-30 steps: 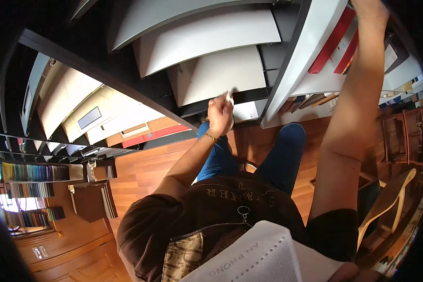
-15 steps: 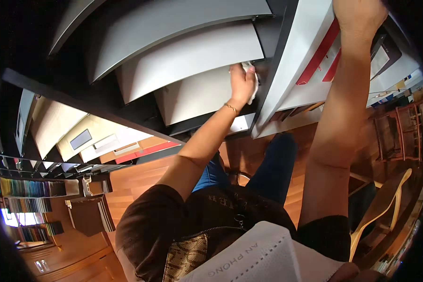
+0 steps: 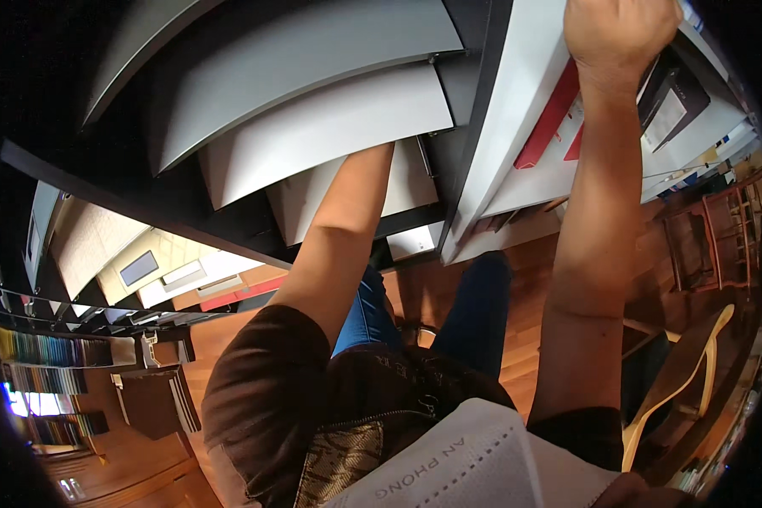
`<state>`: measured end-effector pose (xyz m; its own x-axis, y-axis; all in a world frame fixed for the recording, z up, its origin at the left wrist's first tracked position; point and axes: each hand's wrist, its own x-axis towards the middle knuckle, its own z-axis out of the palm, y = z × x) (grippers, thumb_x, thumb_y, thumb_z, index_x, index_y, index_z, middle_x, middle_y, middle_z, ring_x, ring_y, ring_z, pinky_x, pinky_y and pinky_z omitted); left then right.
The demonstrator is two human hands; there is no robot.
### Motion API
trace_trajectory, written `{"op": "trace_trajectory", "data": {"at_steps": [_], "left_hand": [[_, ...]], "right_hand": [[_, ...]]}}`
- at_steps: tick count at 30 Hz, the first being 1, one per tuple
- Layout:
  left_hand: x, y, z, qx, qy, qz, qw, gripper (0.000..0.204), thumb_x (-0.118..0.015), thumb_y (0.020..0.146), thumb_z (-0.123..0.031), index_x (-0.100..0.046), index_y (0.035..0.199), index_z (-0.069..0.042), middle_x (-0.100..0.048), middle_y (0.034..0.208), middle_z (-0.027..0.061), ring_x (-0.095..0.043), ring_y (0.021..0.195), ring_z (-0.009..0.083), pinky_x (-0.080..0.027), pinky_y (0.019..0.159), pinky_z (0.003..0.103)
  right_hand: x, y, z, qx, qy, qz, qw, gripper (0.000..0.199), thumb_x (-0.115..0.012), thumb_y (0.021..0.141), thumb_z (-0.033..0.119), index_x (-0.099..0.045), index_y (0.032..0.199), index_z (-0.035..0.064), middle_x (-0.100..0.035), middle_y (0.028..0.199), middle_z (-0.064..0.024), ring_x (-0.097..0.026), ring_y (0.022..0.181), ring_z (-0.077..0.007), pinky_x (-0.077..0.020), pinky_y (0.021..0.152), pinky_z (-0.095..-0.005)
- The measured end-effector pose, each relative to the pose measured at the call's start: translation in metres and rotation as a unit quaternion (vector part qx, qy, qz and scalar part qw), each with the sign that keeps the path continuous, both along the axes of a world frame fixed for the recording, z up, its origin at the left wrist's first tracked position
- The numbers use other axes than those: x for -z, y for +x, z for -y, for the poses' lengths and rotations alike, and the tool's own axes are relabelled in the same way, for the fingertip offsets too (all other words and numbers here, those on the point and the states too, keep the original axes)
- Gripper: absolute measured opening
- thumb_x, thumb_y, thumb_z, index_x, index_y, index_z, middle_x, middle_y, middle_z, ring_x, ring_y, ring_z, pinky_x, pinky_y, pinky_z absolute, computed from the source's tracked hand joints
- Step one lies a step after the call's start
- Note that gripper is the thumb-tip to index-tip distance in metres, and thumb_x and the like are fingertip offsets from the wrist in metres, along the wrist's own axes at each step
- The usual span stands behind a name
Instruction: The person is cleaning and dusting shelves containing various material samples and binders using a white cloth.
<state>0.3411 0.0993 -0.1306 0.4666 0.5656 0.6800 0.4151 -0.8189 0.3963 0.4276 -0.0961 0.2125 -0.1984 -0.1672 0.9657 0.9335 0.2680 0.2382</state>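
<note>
My left forearm point(image 3: 356, 199) reaches up under a white sloped panel point(image 3: 330, 131). The left hand itself is hidden behind that panel, above a lower off-white panel point(image 3: 413, 173), so whatever it holds does not show. At the upper right, my right hand point(image 3: 622, 35) is closed in a fist shape near the top of a white shelf unit point(image 3: 510, 102). Its fingertips are out of sight, and I cannot make out what they grip. A larger grey panel point(image 3: 313, 63) slopes above the white one, all within a black frame point(image 3: 472, 110).
Red flat items point(image 3: 549, 118) and a black folder-like item point(image 3: 673, 102) sit in the white unit. Sample boards point(image 3: 140, 269) fill a rack at the left. A wooden chair point(image 3: 711, 364) stands at the right, on a wood floor point(image 3: 521, 339).
My left hand, with a crumpled white cloth in it, has gone from the lower panel's right edge to behind the white panel. The view has shifted slightly.
</note>
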Motion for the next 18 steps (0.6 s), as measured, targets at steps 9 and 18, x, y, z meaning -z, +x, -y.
{"op": "trace_trajectory", "data": {"at_steps": [9,18], "left_hand": [[-0.014,-0.005,0.038,-0.066,-0.168,0.044,0.983,0.044,-0.047,0.091,-0.034,-0.058,0.111,0.003,-0.063,0.102,0.0260,-0.059,0.095,0.0425,-0.046,0.086,0.048],[0.016,-0.108,0.077,0.258,-0.664,0.373,0.595,0.040,-0.049,0.093,-0.042,-0.058,0.104,-0.005,-0.064,0.085,0.0103,-0.064,0.075,0.0239,-0.052,0.061,0.036]], "right_hand": [[-0.004,-0.004,0.004,0.129,0.047,-0.016,0.990,0.029,-0.064,0.082,0.024,-0.047,0.070,0.0025,-0.047,0.068,-0.0162,-0.046,0.069,-0.0372,-0.0333,0.065,-0.0445],[0.107,-0.066,0.058,-0.018,-0.119,-0.172,0.978,0.050,-0.064,0.084,0.013,-0.045,0.130,0.0039,-0.056,0.122,-0.0183,-0.058,0.108,-0.0327,-0.0351,0.102,-0.0436]]}}
